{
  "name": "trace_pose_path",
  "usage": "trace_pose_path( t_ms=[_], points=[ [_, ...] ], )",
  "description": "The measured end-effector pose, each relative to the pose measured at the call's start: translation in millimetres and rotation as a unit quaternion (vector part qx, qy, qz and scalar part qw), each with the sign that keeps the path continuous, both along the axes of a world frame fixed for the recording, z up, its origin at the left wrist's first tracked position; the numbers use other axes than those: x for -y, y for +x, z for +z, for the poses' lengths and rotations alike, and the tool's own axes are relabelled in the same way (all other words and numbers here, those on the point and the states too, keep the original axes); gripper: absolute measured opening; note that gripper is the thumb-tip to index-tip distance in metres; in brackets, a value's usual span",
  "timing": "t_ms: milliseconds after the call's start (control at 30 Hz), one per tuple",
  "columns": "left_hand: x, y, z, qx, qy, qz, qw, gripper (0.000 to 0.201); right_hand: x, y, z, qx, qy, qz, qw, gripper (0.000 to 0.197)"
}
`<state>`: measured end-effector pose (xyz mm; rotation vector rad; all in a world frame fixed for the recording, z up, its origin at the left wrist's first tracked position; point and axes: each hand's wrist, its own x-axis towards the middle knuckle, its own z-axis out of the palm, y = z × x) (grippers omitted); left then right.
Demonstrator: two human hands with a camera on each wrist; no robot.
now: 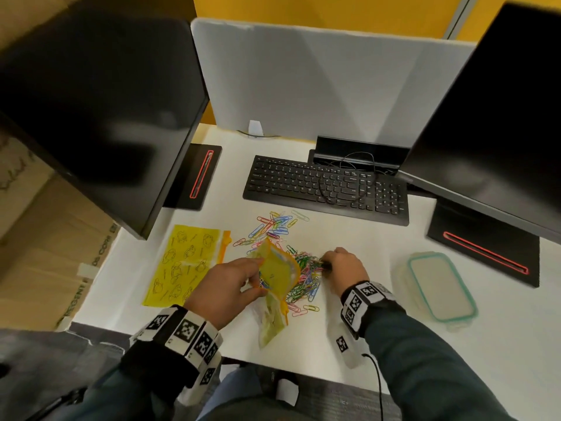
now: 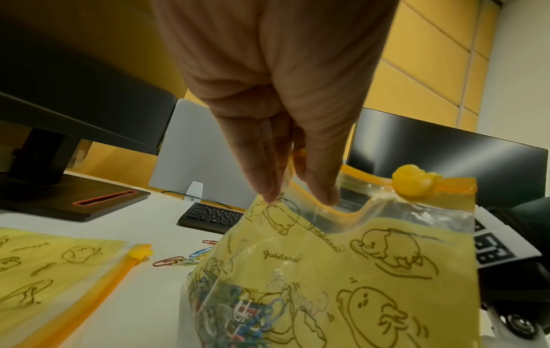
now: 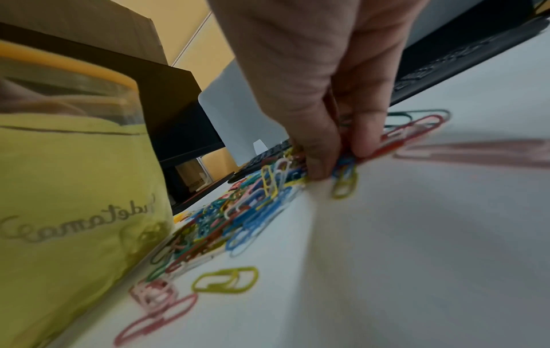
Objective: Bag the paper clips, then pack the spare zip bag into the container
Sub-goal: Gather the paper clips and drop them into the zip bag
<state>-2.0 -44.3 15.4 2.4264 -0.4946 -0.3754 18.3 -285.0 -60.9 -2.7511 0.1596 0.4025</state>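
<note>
A pile of coloured paper clips spreads over the white desk. My left hand pinches the rim of a yellow printed zip bag, holding its mouth open; several clips lie inside it. My right hand is down on the right side of the pile, fingers pinched on a bunch of clips. A second yellow zip bag lies flat at the left. The clear container with a teal-rimmed lid sits at the right.
A black keyboard with a loose cable lies behind the clips. Two dark monitors on black stands flank the desk, with a white divider at the back. The desk's front edge is close to my wrists.
</note>
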Motion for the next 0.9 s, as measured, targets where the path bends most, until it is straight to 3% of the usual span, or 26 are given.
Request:
trace_pose_path(
  t_ms=[167, 300, 367, 500, 567, 633, 767, 900],
  points=[
    [3.0, 2.6, -1.2, -0.002, -0.001, 0.003, 1.0, 0.026, 4.7, -9.1, 4.7, 0.044, 0.041, -0.046, 0.997, 0.021],
    [7.9, 4.8, -0.7, -0.003, -0.004, -0.008, 1.0, 0.039, 7.2, -14.5, 30.8, 0.109, 0.147, -0.138, 0.973, 0.01],
    [10.3, 5.7, -0.9, -0.005, -0.003, -0.011, 1.0, 0.04, 3.5, -17.4, 51.4, 0.12, 0.255, -0.187, 0.941, 0.01],
    [13.8, 6.8, -1.2, -0.009, 0.002, -0.008, 1.0, 0.031, -15.9, -25.1, 92.1, 0.126, 0.494, -0.206, 0.835, 0.027],
    [15.1, 7.6, -1.5, -0.008, 0.004, -0.005, 1.0, 0.025, -28.6, -27.3, 97.7, 0.099, 0.537, -0.19, 0.816, 0.025],
    [16.3, 8.3, -1.4, -0.008, 0.002, -0.004, 1.0, 0.024, -39.4, -28.9, 92.3, 0.07, 0.514, -0.169, 0.838, 0.03],
    [17.9, 8.0, -0.9, -0.003, -0.008, -0.004, 1.0, 0.022, -47.5, -29.0, 77.7, 0.04, 0.387, -0.096, 0.916, 0.028],
    [16.7, 7.5, -1.2, -0.006, -0.01, 0.003, 1.0, 0.029, -26.9, -24.6, 67.9, 0.092, 0.329, -0.145, 0.929, 0.031]
  ],
)
